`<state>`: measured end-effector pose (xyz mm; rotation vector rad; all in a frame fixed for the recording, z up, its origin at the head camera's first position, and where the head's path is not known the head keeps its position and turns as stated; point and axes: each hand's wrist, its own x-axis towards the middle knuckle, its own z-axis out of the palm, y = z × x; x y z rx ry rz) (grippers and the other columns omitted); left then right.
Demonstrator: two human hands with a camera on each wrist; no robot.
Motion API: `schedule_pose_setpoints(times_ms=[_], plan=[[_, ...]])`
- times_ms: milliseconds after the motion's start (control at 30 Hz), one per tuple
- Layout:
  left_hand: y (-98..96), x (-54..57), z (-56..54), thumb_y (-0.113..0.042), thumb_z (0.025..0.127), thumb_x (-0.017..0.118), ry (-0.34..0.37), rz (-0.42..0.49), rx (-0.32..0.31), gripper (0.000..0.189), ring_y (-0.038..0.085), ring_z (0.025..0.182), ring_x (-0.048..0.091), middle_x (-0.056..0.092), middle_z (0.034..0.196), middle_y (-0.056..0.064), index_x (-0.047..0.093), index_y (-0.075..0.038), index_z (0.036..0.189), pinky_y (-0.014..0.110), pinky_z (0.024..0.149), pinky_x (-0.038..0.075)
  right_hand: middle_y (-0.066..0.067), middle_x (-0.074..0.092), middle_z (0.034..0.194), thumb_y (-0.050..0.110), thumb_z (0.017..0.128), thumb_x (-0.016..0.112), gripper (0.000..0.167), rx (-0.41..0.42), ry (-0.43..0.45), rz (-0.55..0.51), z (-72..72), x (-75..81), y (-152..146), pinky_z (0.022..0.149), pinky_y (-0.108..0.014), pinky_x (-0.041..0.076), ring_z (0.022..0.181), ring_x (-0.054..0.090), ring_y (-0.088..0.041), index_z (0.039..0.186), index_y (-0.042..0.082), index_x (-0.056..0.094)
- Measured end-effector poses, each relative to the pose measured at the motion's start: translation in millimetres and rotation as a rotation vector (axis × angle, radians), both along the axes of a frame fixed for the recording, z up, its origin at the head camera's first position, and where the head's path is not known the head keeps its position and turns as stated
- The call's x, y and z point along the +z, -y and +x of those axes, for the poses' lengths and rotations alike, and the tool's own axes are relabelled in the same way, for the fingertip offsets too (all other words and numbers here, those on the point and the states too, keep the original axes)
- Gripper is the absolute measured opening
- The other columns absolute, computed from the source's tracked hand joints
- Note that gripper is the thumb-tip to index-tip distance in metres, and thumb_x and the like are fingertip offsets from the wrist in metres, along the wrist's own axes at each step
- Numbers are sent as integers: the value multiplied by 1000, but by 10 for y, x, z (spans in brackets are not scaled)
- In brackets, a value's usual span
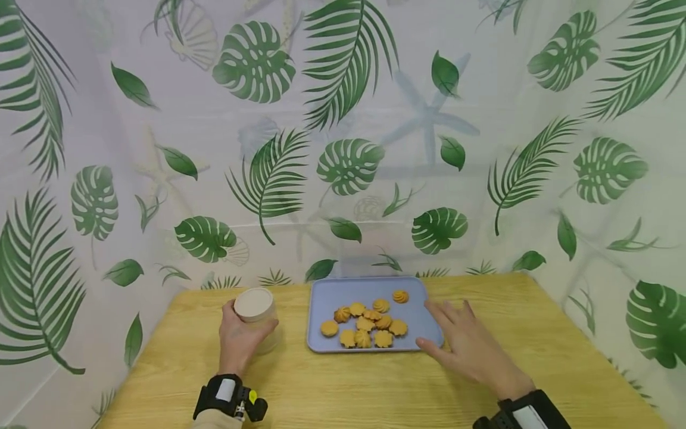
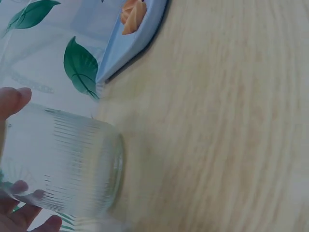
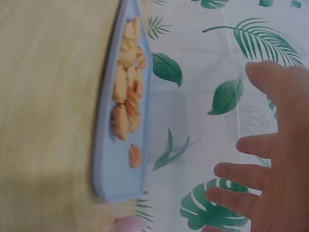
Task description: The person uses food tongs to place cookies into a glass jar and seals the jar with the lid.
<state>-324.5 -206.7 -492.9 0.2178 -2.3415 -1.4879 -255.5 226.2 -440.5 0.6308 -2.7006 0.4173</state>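
Note:
My left hand (image 1: 238, 339) grips a clear glass jar (image 1: 266, 339) with a pale lid (image 1: 254, 304), at the left of the table. Ribbed glass shows in the left wrist view, where the jar (image 2: 79, 164) has the thumb on one side and fingers on the other. A blue tray (image 1: 418, 298) lies to the jar's right and bears several golden cookies (image 1: 365, 323), mostly bunched near its middle. Over the tray's right edge my right hand (image 1: 466, 345) hovers with spread fingers, holding nothing. In the right wrist view that hand (image 3: 285, 159) is apart from the cookies (image 3: 128, 53).
The wood-grain table (image 1: 364, 393) has its far edge against a pale wall covering (image 1: 375, 208) printed with green leaves and starfish. This covering also stands at the left and right sides of the table.

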Motion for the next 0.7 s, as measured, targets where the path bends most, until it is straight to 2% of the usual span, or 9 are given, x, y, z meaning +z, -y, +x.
schedule_pose_setpoints(times_ms=[33, 67, 133, 267, 367, 533, 700], plan=[[3, -22, 12, -27, 75, 90, 11, 4, 3, 99, 44, 131, 51, 50, 141, 27, 32, 2, 149, 59, 107, 44, -18, 59, 143, 51, 97, 63, 70, 7, -16, 5, 26, -44, 10, 118, -68, 17, 134, 52, -45, 145, 1, 53], [8, -42, 21, -27, 75, 90, 18, 2, 5, 98, 44, 130, 52, 51, 140, 28, 33, 3, 148, 58, 106, 44, -17, 61, 142, 50, 97, 63, 68, 14, -23, 8, 58, -88, 21, 118, -66, 21, 133, 53, -44, 144, 2, 55], [18, -66, 39, -28, 74, 91, 25, -13, 11, 96, 44, 128, 54, 54, 137, 28, 36, 5, 145, 59, 105, 45, -16, 63, 139, 50, 97, 64, 67, 29, -13, 1, 131, -173, 53, 115, -62, 31, 130, 57, -41, 143, 2, 56], [12, -82, 94, -25, 71, 92, 0, -36, 5, 91, 44, 124, 57, 56, 133, 29, 40, 7, 139, 58, 103, 47, -11, 63, 139, 52, 99, 60, 67, 38, 45, -14, 270, -278, 127, 98, -56, 51, 123, 63, -31, 147, 6, 53], [-56, -104, 182, -21, 70, 93, -13, -28, -20, 89, 42, 122, 58, 58, 132, 28, 41, 7, 137, 57, 103, 47, -9, 63, 139, 52, 99, 60, 66, 48, 49, -17, 324, -292, 172, 97, -51, 53, 121, 64, -27, 148, 8, 52], [-307, -120, 350, -15, 65, 96, -41, 13, -103, 88, 38, 118, 61, 61, 129, 24, 44, 2, 134, 55, 101, 48, -9, 67, 130, 48, 99, 62, 68, 58, 12, -16, 348, -228, 238, 91, -45, 56, 112, 68, -24, 150, 6, 49], [-633, -62, 424, -12, 62, 96, -100, 66, -237, 87, 34, 118, 61, 62, 127, 19, 46, -2, 132, 52, 101, 48, -7, 65, 132, 52, 100, 59, 70, 57, 35, -46, 320, -113, 351, 91, -45, 55, 114, 66, -25, 154, 11, 44]])
